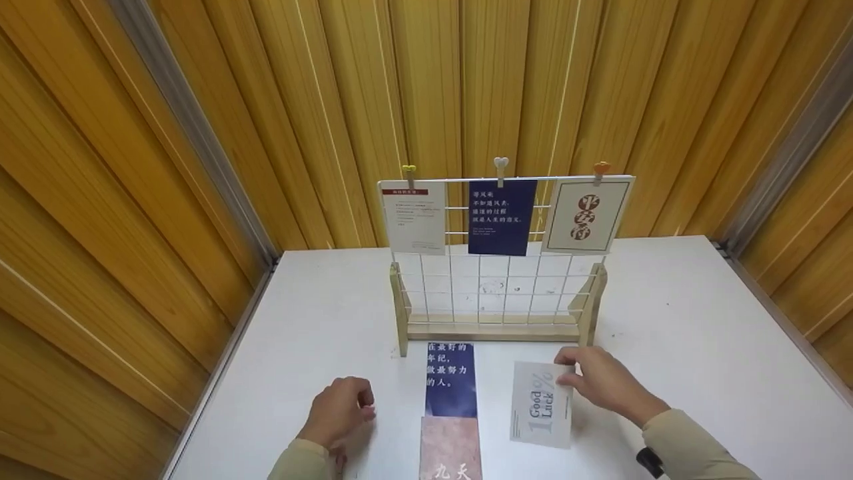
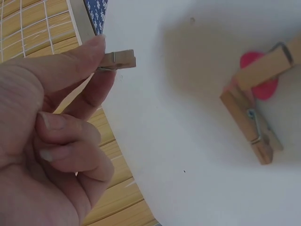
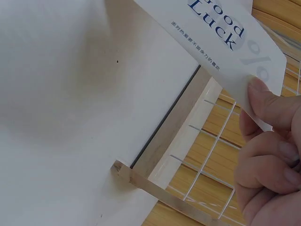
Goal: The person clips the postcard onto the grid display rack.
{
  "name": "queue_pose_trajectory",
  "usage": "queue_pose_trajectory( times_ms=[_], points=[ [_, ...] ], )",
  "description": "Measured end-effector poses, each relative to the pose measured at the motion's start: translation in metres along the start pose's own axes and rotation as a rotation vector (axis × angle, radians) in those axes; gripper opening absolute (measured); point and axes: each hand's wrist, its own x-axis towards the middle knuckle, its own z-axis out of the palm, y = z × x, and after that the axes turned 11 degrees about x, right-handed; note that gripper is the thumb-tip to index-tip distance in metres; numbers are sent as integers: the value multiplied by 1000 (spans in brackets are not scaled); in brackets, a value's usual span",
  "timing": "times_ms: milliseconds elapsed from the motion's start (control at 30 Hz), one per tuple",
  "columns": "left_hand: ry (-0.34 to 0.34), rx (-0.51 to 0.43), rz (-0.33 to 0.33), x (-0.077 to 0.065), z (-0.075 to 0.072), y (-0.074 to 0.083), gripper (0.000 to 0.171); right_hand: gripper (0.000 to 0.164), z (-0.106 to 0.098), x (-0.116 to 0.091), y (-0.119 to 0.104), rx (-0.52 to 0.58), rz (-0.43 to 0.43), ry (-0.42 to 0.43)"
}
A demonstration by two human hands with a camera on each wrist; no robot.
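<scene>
My left hand [image 1: 336,408] is over the table left of the cards, pinching a small wooden clothespin [image 2: 123,59] between thumb and index finger. Two more clothespins lie below it in the left wrist view, one of plain wood [image 2: 244,117] and another [image 2: 265,70] with a pink-red piece. On the right, my right hand [image 1: 610,383] pinches the upper right corner of a white "Good Luck" card [image 1: 526,417], its print running sideways. Between the hands lie a dark blue card [image 1: 451,397] with white characters and a reddish card [image 1: 450,443], end to end.
Behind the hands stands a white wire grid rack on a wooden base [image 1: 493,331]. Clipped along its top are a white text card [image 1: 416,230], a blue card [image 1: 500,237] and a bordered card [image 1: 556,233]. Wood-look panels [image 1: 460,87] enclose the white table [image 1: 320,300].
</scene>
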Motion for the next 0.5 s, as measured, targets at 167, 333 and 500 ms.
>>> queue_pose_trajectory(
  times_ms=[167, 333, 500],
  points=[
    [37, -19, 9, 0, -2, 1, 21, 14, -10, 2, -5, -25, 0, -1],
    [66, -4, -13, 2, -2, 2, 18, 13, -16, 4, -7, -37, 13, 3],
    [93, 20, -13, 1, -2, 3, 19, 12, -19, 5, -7, -26, 2, 7]
  ],
)
